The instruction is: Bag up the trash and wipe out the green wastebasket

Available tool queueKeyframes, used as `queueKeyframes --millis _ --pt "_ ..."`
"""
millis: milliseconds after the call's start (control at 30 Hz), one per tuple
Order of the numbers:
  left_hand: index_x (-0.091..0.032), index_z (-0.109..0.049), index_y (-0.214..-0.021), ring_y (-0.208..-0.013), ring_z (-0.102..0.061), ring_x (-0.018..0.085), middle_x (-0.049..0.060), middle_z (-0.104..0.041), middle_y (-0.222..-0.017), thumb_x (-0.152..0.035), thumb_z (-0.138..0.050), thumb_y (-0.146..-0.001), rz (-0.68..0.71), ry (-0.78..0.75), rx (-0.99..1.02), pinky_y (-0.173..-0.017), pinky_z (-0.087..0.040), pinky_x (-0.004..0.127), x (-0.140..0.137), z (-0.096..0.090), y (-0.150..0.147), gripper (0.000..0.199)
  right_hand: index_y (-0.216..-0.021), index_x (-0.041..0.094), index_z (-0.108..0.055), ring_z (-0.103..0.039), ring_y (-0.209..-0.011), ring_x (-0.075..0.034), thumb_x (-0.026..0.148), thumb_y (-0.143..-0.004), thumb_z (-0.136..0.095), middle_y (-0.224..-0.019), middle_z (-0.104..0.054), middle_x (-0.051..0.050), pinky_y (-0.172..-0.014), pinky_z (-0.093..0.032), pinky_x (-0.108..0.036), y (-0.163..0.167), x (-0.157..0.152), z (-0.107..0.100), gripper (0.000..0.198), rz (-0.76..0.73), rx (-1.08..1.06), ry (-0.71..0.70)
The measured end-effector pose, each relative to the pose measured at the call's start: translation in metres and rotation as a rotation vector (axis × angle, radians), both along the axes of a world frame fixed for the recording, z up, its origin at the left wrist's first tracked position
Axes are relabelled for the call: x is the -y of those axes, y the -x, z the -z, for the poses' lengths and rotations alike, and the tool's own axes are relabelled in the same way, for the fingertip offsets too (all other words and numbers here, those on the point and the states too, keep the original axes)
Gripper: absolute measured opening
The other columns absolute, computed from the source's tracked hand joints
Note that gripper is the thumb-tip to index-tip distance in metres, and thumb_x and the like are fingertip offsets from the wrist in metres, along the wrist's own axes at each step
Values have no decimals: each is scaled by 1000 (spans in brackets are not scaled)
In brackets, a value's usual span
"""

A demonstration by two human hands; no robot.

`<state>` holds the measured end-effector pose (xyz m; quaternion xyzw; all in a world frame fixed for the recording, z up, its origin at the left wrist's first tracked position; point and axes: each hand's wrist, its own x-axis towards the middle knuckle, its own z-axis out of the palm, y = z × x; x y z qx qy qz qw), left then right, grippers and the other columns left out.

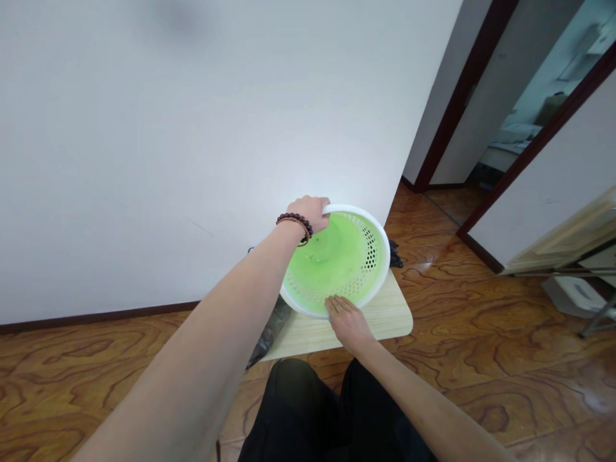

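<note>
A round plastic colander (332,253), green inside with a white rim and rows of holes, is held over a small pale wood-grain table. My left hand (310,210), with a beaded bracelet at the wrist, is closed round the far left part of the rim. At the near edge, my right hand (347,321) has its fingers over the rim against the inner wall; its thumb is hidden. Small dark specks show in the colander's bottom. Whether its base touches the table cannot be seen.
The pale tabletop (385,314) stands against a white wall (168,147). A dark plastic bag (274,327) lies at its left, another dark crumpled thing (395,255) at its right. A doorway opens at upper right; a white bin-like box (575,295) sits on the wooden floor (481,346).
</note>
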<state>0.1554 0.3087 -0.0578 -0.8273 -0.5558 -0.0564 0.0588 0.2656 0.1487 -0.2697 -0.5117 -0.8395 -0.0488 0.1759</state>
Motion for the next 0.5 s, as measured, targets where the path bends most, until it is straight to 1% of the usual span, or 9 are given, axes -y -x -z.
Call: queueKeyframes --millis 67,133,233,300,367,433,500 --pt "-30 -57 -100 -78 -58 21 5 -61 -87 -47 -36 -75 -46 -1 15 -65 -45 30 3 1 7 37 -120 6 -47 -46 -113 -21 7 -78 -44 -118 -54 -17 -97 -36 -36 -4 -1 1 42 -18 30 -17" --pt "-28 -57 -101 -80 -58 22 6 -62 -89 -49 -37 -73 -111 14 11 -66 -45 30 3 0 13 41 -119 6 -49 -47 -112 -22 6 -78 -43 -116 -55 -17 -96 -36 -36 -14 -2 0 41 -36 54 -31" --pt "-20 -59 -100 -80 -59 23 12 -62 -93 -44 -42 -71 -216 82 -39 -63 -46 29 1 -2 15 42 -117 6 -51 -48 -110 -23 7 -78 -44 -115 -56 -17 -96 -37 -37 -30 -5 -3 39 -58 94 -56" --pt "-17 -58 -103 -81 -59 25 14 -62 -95 -41 -43 -71 -270 104 -45 -62 -46 30 1 -4 13 43 -116 6 -52 -49 -110 -23 7 -78 -45 -114 -56 -17 -95 -37 -37 -36 -8 -6 38 -76 121 -68" --pt "-18 -54 -108 -82 -59 26 14 -61 -96 -44 -42 -71 -279 77 -31 -64 -46 32 3 -5 10 47 -114 7 -53 -50 -109 -22 7 -78 -46 -113 -57 -17 -94 -39 -35 -39 -11 -9 37 -109 145 -54" --pt "-22 -50 -114 -85 -58 27 13 -61 -98 -53 -39 -71 -241 30 -26 -68 -45 35 6 -6 7 54 -113 8 -53 -52 -107 -21 7 -78 -47 -112 -58 -15 -93 -39 -34 -39 -12 -14 36 -148 154 -12" --pt "-25 -46 -118 -88 -57 29 12 -61 -100 -63 -35 -70 -197 5 -28 -71 -44 38 9 -8 5 62 -117 9 -50 -51 -108 -20 16 -81 -48 -114 -57 -14 -94 -39 -33 -40 -11 -21 36 -181 120 48"
